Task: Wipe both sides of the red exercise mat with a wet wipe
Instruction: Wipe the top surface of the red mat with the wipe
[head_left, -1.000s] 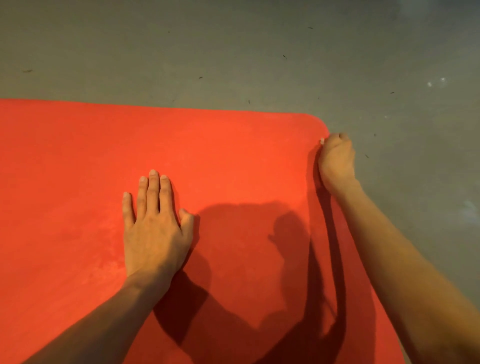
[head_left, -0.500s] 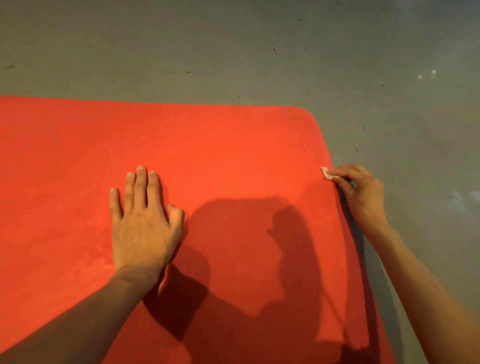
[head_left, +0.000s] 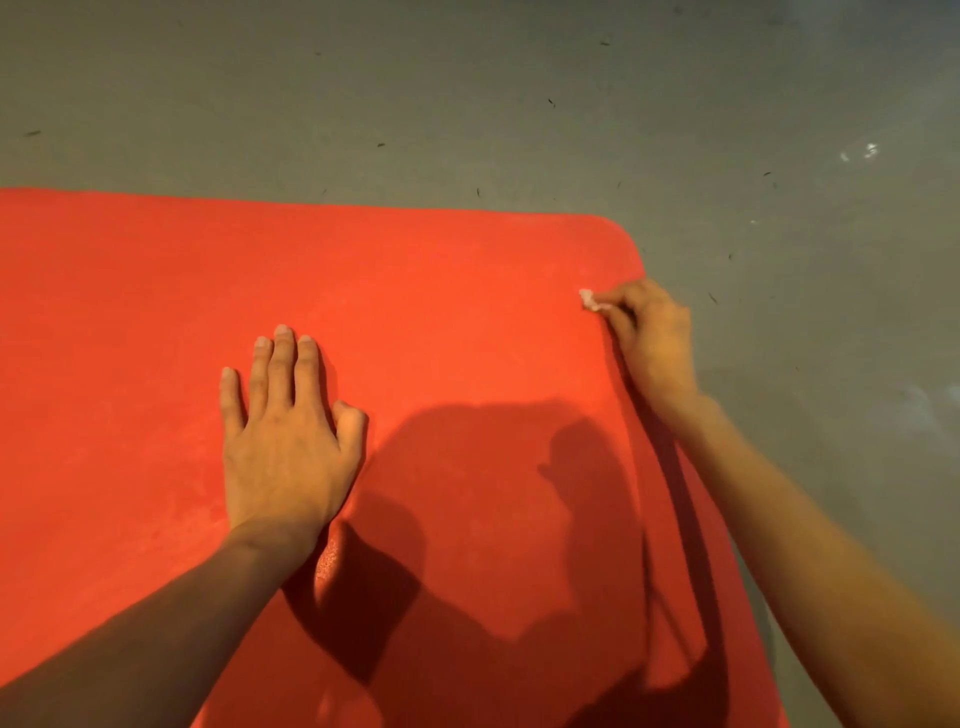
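1. The red exercise mat (head_left: 467, 291) lies flat on a grey concrete floor (head_left: 467, 93). It fills the lower left of the view, and its rounded far-right corner is in sight.
2. The left hand (head_left: 291, 441) rests palm down on the mat, well in from the edges. Its fingers (head_left: 283, 358) are straight and lie close together, pointing away from the person, with the thumb tucked in at the side. It holds nothing.
3. The right hand (head_left: 654, 343) sits at the mat's right edge, just below the rounded corner, partly over the mat and partly over the floor. Its fingers are curled, and the fingertips pinch a small crumpled white wet wipe (head_left: 589, 300).
4. The wet wipe sticks out to the left of the fingertips and touches the mat's surface just inside the right edge. Most of it is hidden within the grip.
5. The left forearm (head_left: 156, 639) comes in from the lower left and the right forearm (head_left: 831, 571) from the lower right; both are bare.
6. A dark shadow (head_left: 493, 519) of the person falls across the mat between the two arms.
7. Small dark specks (head_left: 551, 102) are scattered over the floor beyond the mat, and pale smudges (head_left: 862, 151) mark the floor at the far right.
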